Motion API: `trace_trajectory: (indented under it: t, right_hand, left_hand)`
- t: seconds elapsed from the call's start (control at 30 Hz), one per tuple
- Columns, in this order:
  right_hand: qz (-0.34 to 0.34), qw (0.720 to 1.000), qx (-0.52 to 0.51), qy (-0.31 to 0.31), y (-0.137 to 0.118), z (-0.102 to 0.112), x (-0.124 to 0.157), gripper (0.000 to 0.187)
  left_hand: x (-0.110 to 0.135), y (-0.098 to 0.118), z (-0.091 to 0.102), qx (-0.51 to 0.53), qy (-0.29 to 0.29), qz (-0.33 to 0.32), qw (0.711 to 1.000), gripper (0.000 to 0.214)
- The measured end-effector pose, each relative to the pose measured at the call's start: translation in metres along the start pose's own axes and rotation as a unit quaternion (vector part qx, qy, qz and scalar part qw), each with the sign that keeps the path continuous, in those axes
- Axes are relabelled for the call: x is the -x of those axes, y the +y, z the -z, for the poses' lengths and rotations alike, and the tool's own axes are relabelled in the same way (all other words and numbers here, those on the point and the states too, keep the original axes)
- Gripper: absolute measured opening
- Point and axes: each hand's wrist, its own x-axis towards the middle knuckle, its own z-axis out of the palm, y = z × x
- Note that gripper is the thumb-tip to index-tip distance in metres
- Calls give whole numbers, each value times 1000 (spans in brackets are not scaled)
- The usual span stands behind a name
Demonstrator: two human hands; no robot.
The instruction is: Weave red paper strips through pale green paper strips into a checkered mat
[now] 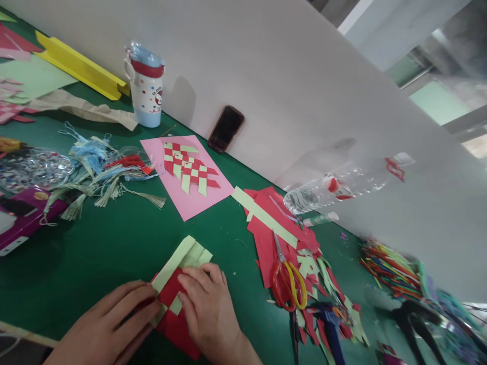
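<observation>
On my feed, the left hand [106,324] and right hand [207,309] sit close together but not touching, both resting on a paper weave [171,296] of red sheet and pale green strips. The fingers of the left hand [133,299] reach its lower left side, and the right hand covers its middle; I cannot tell whether either one is pinching it or only pressing down. The weave lies by the near edge of the green tabletop [76,263], its bottom corner just beyond the right hand's wrist. Right of my hands are scissors [287,286] with red and yellow handles, resting on a heap of red scraps [266,228] with a long green strip [262,215] across it. Ahead, a pink sheet [213,187] carries a finished-looking weave [190,170]. Along the far edge, against the white wall [289,91], I can make out a phone [225,129], a dotted cup [146,96] and a clear plastic bottle [331,187] on its side. Toward the left edge lie frayed fibre tassels [102,177] and a purple box [26,213]; blurred coloured sticks [391,271] crowd the right.
</observation>
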Motion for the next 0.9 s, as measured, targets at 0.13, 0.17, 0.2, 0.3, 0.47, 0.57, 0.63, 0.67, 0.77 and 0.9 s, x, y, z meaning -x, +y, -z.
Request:
trace_trajectory:
  t: [0.13, 0.17, 0.2, 0.3, 0.47, 0.57, 0.63, 0.67, 0.77, 0.9]
  right_hand:
    - [2, 1000, 12, -4, 0, -1, 1, 23]
    - [4, 1000, 11, -3, 1, -2, 1, 23]
    - [5, 1000, 9, -3, 1, -2, 1, 23]
    - [2, 1000, 6, -4, 1, -3, 0, 25]
    - [7, 1000, -11, -7, -1, 5, 1, 30]
    - [-23, 999, -22, 19, 2, 15, 11, 29]
    - [-62, 998, -15, 27, 5, 20, 20, 30]
    - [-83, 996, -6, 25, 7, 21, 25, 32]
    - [-132, 991, 16, 8, 11, 20, 36, 36]
    - [-175, 985, 7, 5, 9, 15, 36, 22]
  left_hand:
    - [-10, 4, 9, 11, 5, 26, 1000, 27]
    - [-15, 6, 12, 19, 4, 41, 999, 26]
    - [-21, 8, 15, 31, -2, 55, 998, 24]
    - [-42, 11, 19, 101, -48, 83, 990, 27]
    - [-64, 10, 4, 179, -86, 198, 960, 34]
    - [-65, 6, -5, 178, -119, 229, 950, 38]
    - [-64, 4, -7, 181, -125, 237, 946, 36]
    - [-64, 4, -7, 186, -124, 238, 945, 35]
    - [-64, 4, -6, 196, -115, 244, 943, 33]
    - [-65, 3, -8, 194, -120, 259, 939, 30]
